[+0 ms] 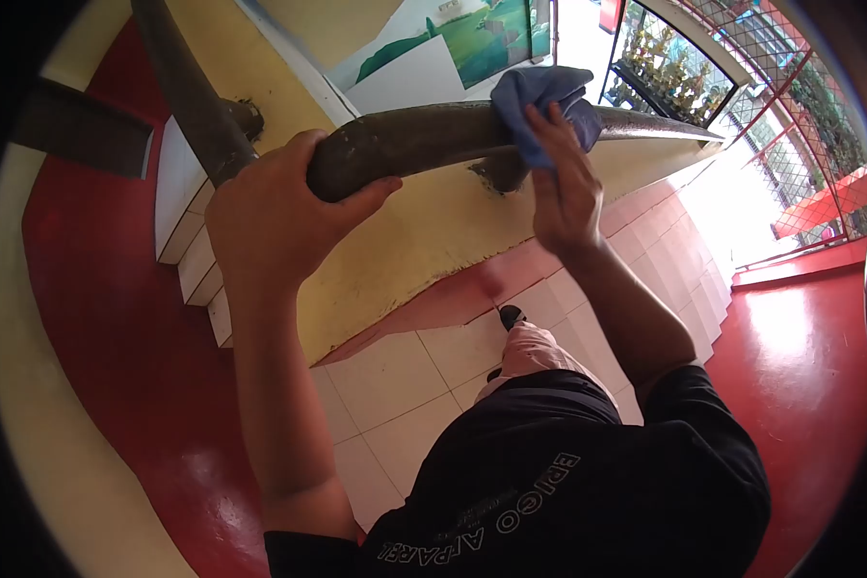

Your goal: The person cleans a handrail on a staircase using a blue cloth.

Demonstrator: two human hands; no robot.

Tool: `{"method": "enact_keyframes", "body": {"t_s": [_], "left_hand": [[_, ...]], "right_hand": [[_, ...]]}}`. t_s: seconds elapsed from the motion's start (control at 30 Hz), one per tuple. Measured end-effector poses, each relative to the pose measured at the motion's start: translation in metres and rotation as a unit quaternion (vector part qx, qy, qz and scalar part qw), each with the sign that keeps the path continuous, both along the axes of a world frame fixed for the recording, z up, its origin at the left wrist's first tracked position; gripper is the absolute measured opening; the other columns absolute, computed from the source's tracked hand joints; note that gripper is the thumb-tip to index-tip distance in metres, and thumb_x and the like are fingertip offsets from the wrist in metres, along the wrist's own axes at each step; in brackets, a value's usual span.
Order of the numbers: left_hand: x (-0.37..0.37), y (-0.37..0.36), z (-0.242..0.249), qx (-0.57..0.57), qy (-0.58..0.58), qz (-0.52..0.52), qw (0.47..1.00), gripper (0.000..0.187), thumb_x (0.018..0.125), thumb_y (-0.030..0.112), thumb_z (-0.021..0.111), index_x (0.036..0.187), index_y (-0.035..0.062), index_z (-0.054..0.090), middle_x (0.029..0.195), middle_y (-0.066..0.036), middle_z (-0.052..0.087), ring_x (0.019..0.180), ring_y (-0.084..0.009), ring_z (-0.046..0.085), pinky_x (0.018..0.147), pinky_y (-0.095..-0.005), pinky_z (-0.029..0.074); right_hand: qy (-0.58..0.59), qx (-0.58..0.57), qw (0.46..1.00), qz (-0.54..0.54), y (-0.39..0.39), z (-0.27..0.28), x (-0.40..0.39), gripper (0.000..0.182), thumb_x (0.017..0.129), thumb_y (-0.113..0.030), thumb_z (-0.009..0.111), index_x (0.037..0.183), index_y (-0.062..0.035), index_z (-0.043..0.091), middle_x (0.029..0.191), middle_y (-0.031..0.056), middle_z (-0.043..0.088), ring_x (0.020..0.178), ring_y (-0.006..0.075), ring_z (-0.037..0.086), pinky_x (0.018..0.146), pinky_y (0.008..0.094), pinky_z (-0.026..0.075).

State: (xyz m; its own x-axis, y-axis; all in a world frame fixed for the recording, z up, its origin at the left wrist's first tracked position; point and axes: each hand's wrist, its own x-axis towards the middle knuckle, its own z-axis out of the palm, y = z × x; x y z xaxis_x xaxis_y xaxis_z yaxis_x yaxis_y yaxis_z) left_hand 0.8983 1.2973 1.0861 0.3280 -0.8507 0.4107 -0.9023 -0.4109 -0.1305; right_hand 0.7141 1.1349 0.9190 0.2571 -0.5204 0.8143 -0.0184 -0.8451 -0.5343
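Observation:
A dark metal handrail (419, 137) runs across the upper middle, bending sharply at its left end. My left hand (275, 210) is wrapped round that bend, thumb along the underside. Farther right, a folded blue cloth (538, 101) is draped over the top of the rail. My right hand (568, 188) presses the cloth against the rail, its fingers lying over the fabric. The palm side and part of the rail beneath the cloth are hidden.
The rail is fixed by brackets to a yellow wall (376, 299). Stairs with pale tiles (645, 231) go down on the right, and more steps (197, 250) are on the left. A wire mesh grille (790, 106) and a painted mural (472, 48) stand beyond.

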Motion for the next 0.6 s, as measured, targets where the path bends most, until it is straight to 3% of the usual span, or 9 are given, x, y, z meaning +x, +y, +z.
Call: {"method": "enact_keyframes", "body": {"t_s": [0.1,0.23,0.27,0.33,0.4,0.43,0.5,0.6], "left_hand": [[0.004,0.001,-0.004,-0.011,-0.013,-0.014,1.0,0.06,0.07,0.059,0.084,0.105,0.0121,0.072,0.083,-0.006,0.074,0.074,-0.027,0.073,0.065,-0.0374,0.056],[0.01,0.005,-0.01,-0.046,-0.051,-0.044,0.997,0.064,0.07,0.066,0.079,0.1,0.0107,0.07,0.075,-0.006,0.072,0.069,-0.0245,0.072,0.06,-0.0385,0.055],[0.009,0.007,-0.01,-0.051,-0.039,-0.049,0.997,0.063,0.07,0.064,0.081,0.101,0.0103,0.07,0.076,-0.006,0.072,0.069,-0.0255,0.072,0.061,-0.0382,0.055],[0.007,0.008,-0.009,-0.061,-0.017,-0.06,0.996,0.062,0.069,0.058,0.085,0.104,0.0094,0.07,0.079,-0.007,0.073,0.07,-0.0275,0.072,0.061,-0.0377,0.055],[0.01,0.008,-0.01,-0.065,-0.022,-0.072,0.995,0.063,0.07,0.058,0.085,0.105,0.0084,0.07,0.079,-0.008,0.072,0.07,-0.0269,0.072,0.062,-0.0374,0.055],[0.011,0.009,-0.011,-0.065,-0.024,-0.078,0.995,0.063,0.07,0.058,0.085,0.105,0.0079,0.069,0.079,-0.008,0.072,0.069,-0.0266,0.072,0.062,-0.0372,0.055],[0.011,0.01,-0.01,-0.056,-0.028,-0.083,0.995,0.064,0.07,0.058,0.085,0.106,0.0078,0.068,0.081,-0.008,0.072,0.069,-0.0263,0.071,0.062,-0.037,0.055],[0.01,0.007,-0.006,-0.045,-0.022,-0.081,0.995,0.064,0.07,0.058,0.085,0.106,0.0085,0.068,0.083,-0.007,0.072,0.069,-0.026,0.071,0.063,-0.0375,0.054]], "right_hand": [[0.075,-0.141,0.985,0.069,0.044,0.029,0.013,0.044,0.084,-0.009,0.061,0.128,-0.0125,0.069,0.138,0.0085,0.063,0.138,0.037,0.051,0.117,0.0571,0.033],[0.125,-0.24,0.962,-0.021,0.02,-0.006,0.021,0.043,0.08,-0.011,0.065,0.121,-0.0194,0.073,0.135,-0.0003,0.065,0.136,0.026,0.053,0.118,0.0537,0.035],[0.131,-0.232,0.963,-0.042,0.008,-0.018,0.012,0.042,0.08,-0.006,0.063,0.119,-0.0166,0.073,0.135,0.0024,0.065,0.135,0.0298,0.054,0.117,0.0539,0.037],[0.144,-0.172,0.971,-0.077,-0.019,-0.055,-0.016,0.042,0.078,-0.001,0.063,0.118,-0.0109,0.072,0.134,0.0088,0.064,0.134,0.0358,0.054,0.116,0.053,0.039],[0.08,0.012,0.992,-0.098,-0.029,-0.081,-0.036,0.043,0.078,0.0,0.063,0.121,-0.0002,0.067,0.13,0.0228,0.062,0.13,0.0443,0.054,0.11,0.0503,0.044],[0.051,0.104,0.989,-0.096,-0.04,-0.111,-0.048,0.042,0.082,-0.003,0.063,0.124,0.0011,0.065,0.131,0.0224,0.062,0.128,0.0407,0.056,0.108,0.0485,0.046],[0.019,0.253,0.966,-0.041,-0.04,-0.115,-0.07,0.042,0.093,-0.011,0.061,0.133,0.0028,0.059,0.13,0.0174,0.064,0.121,0.0259,0.062,0.1,0.0402,0.05],[-0.105,0.295,0.95,0.021,-0.032,-0.073,-0.057,0.036,0.097,-0.012,0.056,0.13,0.0022,0.061,0.128,0.0154,0.064,0.118,0.0221,0.062,0.097,0.037,0.05]]}}
